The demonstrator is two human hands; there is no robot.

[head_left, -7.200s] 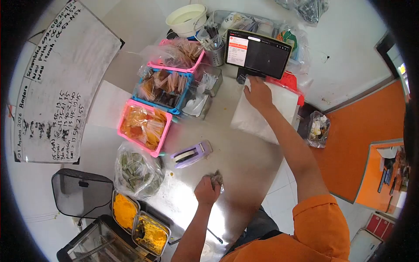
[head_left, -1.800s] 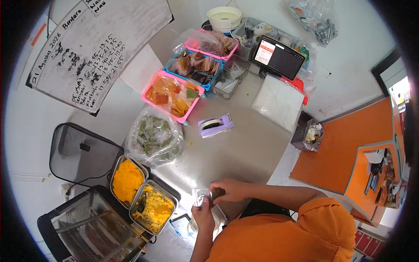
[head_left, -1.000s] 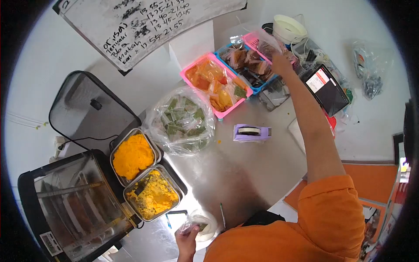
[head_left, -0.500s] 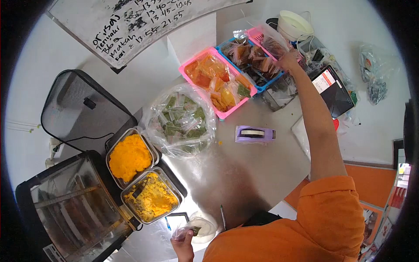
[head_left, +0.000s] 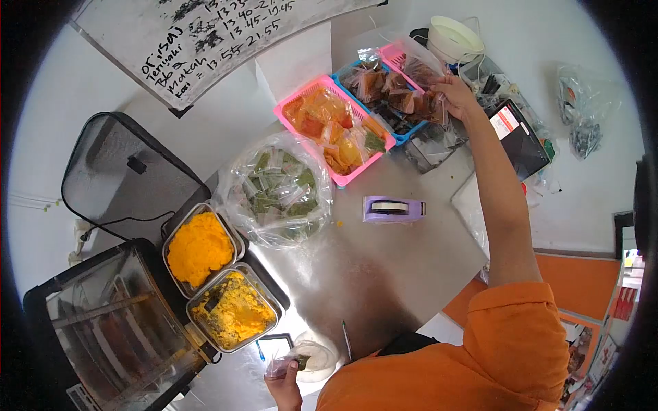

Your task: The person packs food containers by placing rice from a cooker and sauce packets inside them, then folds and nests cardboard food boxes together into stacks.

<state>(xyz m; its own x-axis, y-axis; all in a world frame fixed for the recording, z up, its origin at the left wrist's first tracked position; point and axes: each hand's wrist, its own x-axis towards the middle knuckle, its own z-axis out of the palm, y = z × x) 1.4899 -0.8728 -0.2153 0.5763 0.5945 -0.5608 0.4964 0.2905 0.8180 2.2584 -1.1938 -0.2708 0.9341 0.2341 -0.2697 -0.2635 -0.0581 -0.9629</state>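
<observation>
My right hand (head_left: 458,98) is at the far end of the table, fingers closed on a small plastic sachet of brown sauce (head_left: 436,107). Beneath and beside it are a blue basket (head_left: 403,137) and a pink basket (head_left: 389,55), both with brown sachets. Near my body, my left hand (head_left: 285,388) pinches small clear sachets (head_left: 277,367), one with dark green contents showing. A white round tub (head_left: 322,356) stands just beside that hand. Closer to the middle, a second pink basket (head_left: 340,182) holds orange and yellow sachets.
A big clear bag of green sachets (head_left: 281,188) sits left of a purple tape dispenser (head_left: 394,209). Two metal trays hold orange-yellow food (head_left: 200,248). A glass-fronted warmer (head_left: 116,315) stands at left; a tablet (head_left: 522,140) is near my right forearm; a pen (head_left: 346,339) lies near my body.
My right hand has drawn slightly back from the baskets, and a brown sachet now shows at its fingers. My left hand keeps its hold. The whole view has shifted slightly.
</observation>
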